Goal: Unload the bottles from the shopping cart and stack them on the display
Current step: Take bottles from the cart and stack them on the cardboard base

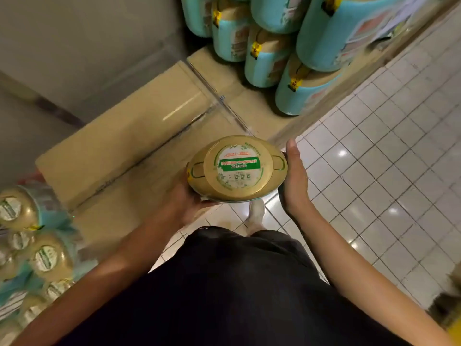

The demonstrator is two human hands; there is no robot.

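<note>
Above the near edge of a supermarket display, a gold-capped bottle [237, 168] is carried between two bare hands and seen cap-on from overhead. It is cupped from below, on its near left, by the left hand [192, 198], whose fingers are curled under the body and mostly hidden. The right hand [294, 176] is pressed flat against the opposite flank, fingers straight and together. The bottle is held in the air, resting on nothing, and the placing is judged not yet done.

For a sound placement, the weight is best borne by the lower hand and the flat hand used only to steady. The bottle would need to be taken ahead and to the right of the grip, towards the stacked bottles [269, 63] with teal labels, and set squarely against them so the tier is not unsettled. A smooth, rounded body is suggested, so a slip may be risked if the side pressure is eased too early.

Directly ahead and to the left of the grip, the bare tan display platform [139, 136] is seen, backed by a grey wall [74, 46]. Behind and far to the left, more bottles [45, 258] are blurred, presumably those in the cart. White floor tiles [374, 171] are spread out to the right, with overhead lights reflected in them.
</note>
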